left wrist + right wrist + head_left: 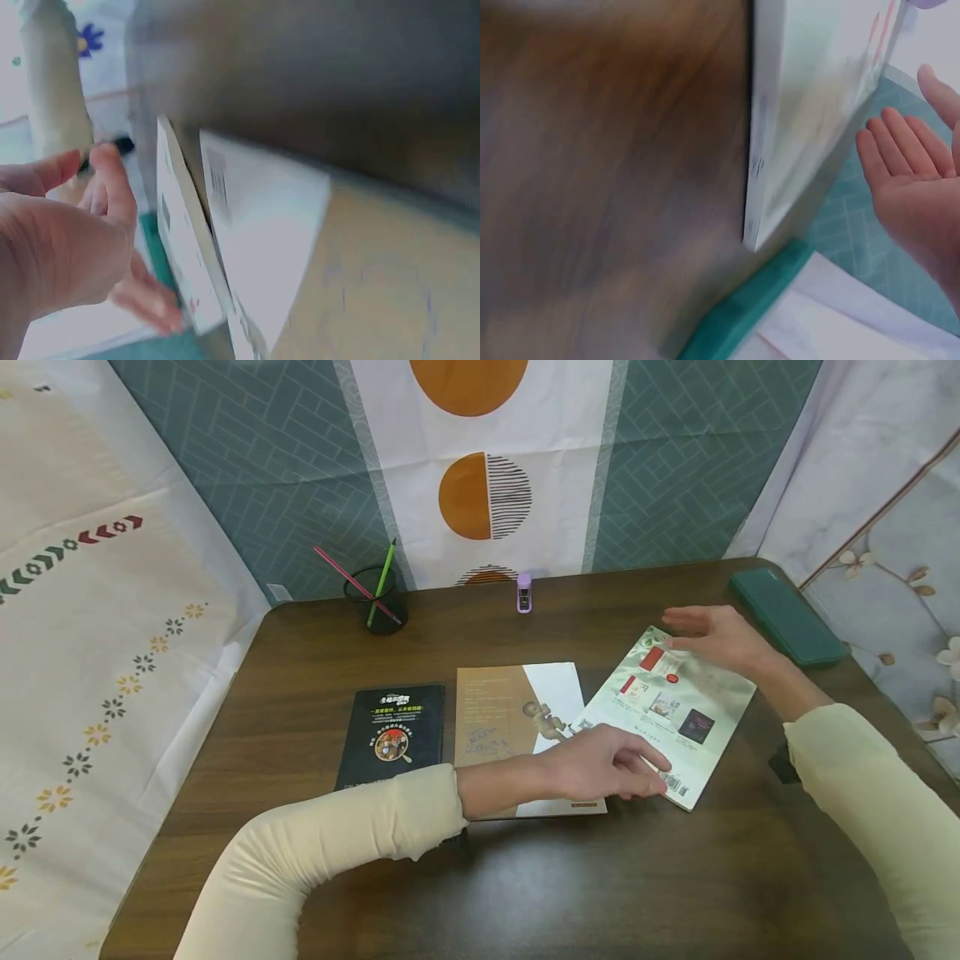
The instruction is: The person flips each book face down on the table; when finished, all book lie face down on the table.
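A pale green book [637, 706] lies at a slant on the right part of the table, red and dark pictures on its cover. Over its lower left edge hangs my left hand [607, 764], palm turned down, fingers loosely bent around nothing. Near the book's upper right corner is my right hand [716, 635]; its fingers [896, 150] look straight in the right wrist view and hold nothing. Partly under the left forearm lies a brown and white book [491, 693], its right side next to the green one. Further left is a dark book [382, 714], its lower part covered by the sleeve.
A black mesh pen cup [386, 614] with a pink and a green pencil stands at the back left. Near the back edge is a small purple object [524, 593]. A dark green case [787, 617] lies at the right rear corner. Patterned cloths hang around the table [540, 893].
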{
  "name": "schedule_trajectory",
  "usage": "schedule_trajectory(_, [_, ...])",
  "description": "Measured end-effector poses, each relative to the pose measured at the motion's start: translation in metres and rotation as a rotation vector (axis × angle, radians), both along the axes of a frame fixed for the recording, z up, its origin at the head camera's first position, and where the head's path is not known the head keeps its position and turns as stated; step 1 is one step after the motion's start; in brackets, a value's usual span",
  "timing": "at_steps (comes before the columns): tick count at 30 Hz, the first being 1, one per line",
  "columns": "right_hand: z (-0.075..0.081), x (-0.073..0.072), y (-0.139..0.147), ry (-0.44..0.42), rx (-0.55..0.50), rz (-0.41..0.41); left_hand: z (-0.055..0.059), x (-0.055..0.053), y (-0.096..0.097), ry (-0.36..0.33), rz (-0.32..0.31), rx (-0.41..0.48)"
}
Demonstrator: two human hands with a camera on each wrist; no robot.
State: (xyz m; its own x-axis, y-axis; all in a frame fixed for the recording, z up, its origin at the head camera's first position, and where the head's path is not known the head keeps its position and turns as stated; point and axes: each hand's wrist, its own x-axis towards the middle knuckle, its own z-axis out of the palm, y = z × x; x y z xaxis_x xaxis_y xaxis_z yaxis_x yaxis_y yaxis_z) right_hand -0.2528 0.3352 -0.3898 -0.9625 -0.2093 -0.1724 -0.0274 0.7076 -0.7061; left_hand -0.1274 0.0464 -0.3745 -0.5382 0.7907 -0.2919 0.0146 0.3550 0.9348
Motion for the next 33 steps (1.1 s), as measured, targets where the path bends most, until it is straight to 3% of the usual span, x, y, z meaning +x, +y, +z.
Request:
schedule_trajectory(3, [0.004, 0.009, 0.012, 0.0, 0.029, 0.08, 0.002, -0.016, -0.005, 0.268, -0.004, -0.043])
schedule_trajectory(5, [0.005, 0.016, 0.021, -0.008, 0.045, 0.116, 0.003, -0.024, -0.008, 0.384, 0.004, -0.065])
schedule_trajectory(15, [0.0, 0.047, 0.065, -0.049, 0.135, 0.17, -0.007, -0.044, -0.013, 0.736, 0.096, -0.353])
schedule_trajectory(23, [-0.011, 0.059, 0.085, 0.036, 0.138, 0.168, -0.021, -0.055, -0.018, 0.852, 0.025, -0.418])
schedule_trajectory(27, [-0.019, 0.064, 0.088, 0.092, 0.098, 0.164, -0.025, -0.056, -0.021, 0.86, -0.007, -0.442])
schedule_trajectory(33, [-0.022, 0.069, 0.083, 0.11, 0.125, 0.12, -0.03, -0.056, -0.021, 0.869, -0.04, -0.453])
